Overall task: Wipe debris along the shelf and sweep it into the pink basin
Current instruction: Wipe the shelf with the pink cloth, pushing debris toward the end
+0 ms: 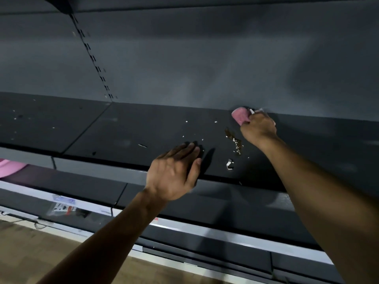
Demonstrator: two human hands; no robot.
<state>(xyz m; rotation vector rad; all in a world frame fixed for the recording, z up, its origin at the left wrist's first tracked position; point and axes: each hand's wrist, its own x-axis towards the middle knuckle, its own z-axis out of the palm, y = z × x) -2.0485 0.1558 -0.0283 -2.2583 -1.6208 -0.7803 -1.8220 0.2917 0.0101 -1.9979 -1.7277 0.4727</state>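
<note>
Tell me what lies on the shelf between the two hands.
Head view: a brown debris trail and pale crumbs lie between the left hand and right hand.

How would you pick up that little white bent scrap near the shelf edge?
Pinch the small bent white scrap by its raised folded edge, coming from above and the front. It lies alone near the dark grey shelf lip, right of the open left hand, so fingers probably fit on both sides.

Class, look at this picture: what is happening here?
A person is cleaning a dark shelf. The right hand grips a pink cloth at the back of the shelf, beside a pile of debris. The left hand lies open and flat near the front edge. The pink basin shows below, far left.
</note>
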